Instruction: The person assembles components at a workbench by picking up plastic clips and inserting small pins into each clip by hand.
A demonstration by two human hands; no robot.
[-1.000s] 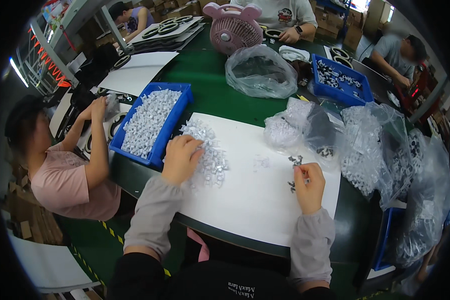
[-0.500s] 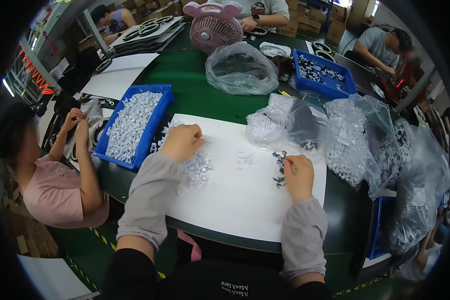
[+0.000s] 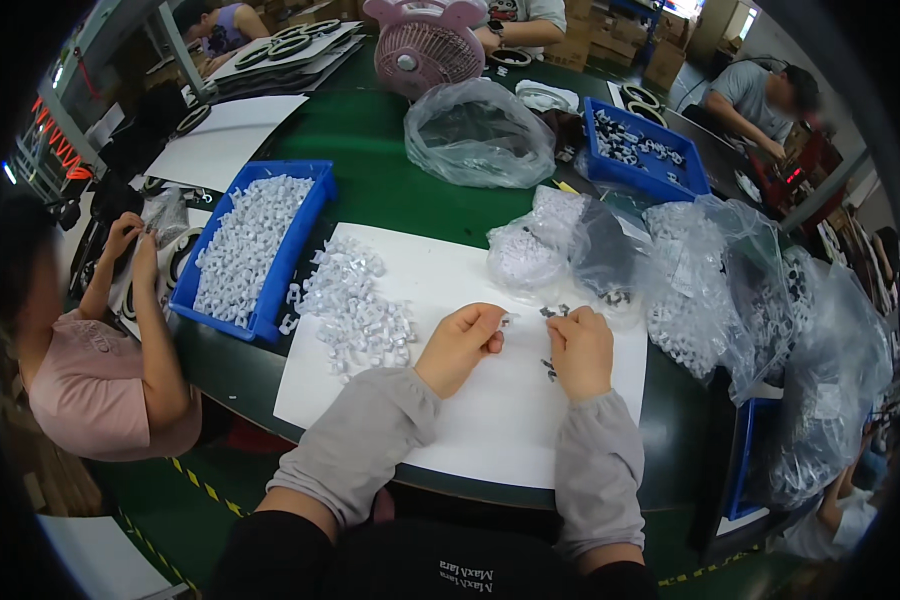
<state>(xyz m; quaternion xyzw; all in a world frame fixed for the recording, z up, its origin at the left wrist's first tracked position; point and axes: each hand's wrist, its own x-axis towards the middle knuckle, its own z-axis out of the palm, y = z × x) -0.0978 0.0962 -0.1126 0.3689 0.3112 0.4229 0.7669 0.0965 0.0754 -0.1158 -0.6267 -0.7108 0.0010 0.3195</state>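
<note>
My left hand (image 3: 462,350) is over the middle of the white sheet (image 3: 480,435), its fingers closed in a pinch. A small white plastic part (image 3: 507,321) shows at its fingertips. My right hand (image 3: 582,352) is a short way to the right, thumb and fingertips pressed together beside several small dark grey pieces (image 3: 549,370) on the sheet. Whatever the right fingers hold is hidden or too small to make out. Left of my hands spreads a loose pile of small white plastic parts (image 3: 355,305).
A blue bin (image 3: 305,235) full of white parts stands left of the sheet. Bagged parts (image 3: 685,290) lie along the right. Farther back are an open clear bag (image 3: 480,140), a pink fan (image 3: 428,55) and another blue bin (image 3: 660,185). Co-workers sit around; one (image 3: 110,370) is close at left.
My left hand has moved right from the white pile to the sheet's middle, bringing a small white part. My right hand stays by the dark pieces, fingers pinched. The view has shifted slightly.
</note>
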